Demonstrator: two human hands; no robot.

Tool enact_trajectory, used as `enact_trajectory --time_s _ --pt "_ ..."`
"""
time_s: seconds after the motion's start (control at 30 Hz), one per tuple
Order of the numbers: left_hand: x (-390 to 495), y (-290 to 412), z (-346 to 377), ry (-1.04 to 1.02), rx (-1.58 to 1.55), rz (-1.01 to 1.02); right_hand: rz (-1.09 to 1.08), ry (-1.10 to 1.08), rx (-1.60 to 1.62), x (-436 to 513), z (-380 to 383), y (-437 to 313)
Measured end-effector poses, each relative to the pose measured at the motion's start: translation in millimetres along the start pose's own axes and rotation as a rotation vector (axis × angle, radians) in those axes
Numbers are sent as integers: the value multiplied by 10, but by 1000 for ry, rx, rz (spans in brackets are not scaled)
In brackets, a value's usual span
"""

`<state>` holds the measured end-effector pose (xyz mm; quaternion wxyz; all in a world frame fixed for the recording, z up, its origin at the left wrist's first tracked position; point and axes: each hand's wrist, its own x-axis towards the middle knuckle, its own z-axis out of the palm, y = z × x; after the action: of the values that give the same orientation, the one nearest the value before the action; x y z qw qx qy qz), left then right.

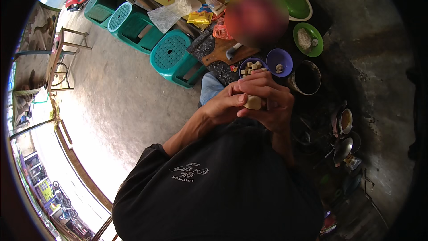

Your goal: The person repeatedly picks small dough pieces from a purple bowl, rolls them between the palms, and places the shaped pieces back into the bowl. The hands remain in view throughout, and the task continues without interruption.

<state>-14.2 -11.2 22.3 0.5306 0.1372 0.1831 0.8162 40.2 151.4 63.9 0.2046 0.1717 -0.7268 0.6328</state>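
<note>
My left hand point(224, 104) and my right hand point(275, 102) come together in front of my chest. Between them is a pale lump of dough point(253, 102), pressed by my left thumb and cupped by the right fingers. Part of the lump is hidden by the fingers. Just beyond my hands, a purple bowl point(241, 68) holds several small pale cubes point(254, 65). To its right, a second purple bowl point(283, 53) has a few small pale bits in it.
A wooden cutting board point(217, 52) carries a brush point(233, 51). Right of the bowls are a dark round container point(306, 77) and a green bowl point(316, 33) with white contents. Green plastic stools point(170, 52) line the left. A blurred round area point(256, 16) hides part of the table.
</note>
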Motion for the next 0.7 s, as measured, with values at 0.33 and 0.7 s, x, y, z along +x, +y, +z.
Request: enact_trajectory --time_s 0.33,0.7 --pt "-50 -18 -115 -6 -28 -82 140 -1 47 -89 -134 -29" --pt "-14 -93 -137 120 216 -139 236 372 309 -499 -460 202"
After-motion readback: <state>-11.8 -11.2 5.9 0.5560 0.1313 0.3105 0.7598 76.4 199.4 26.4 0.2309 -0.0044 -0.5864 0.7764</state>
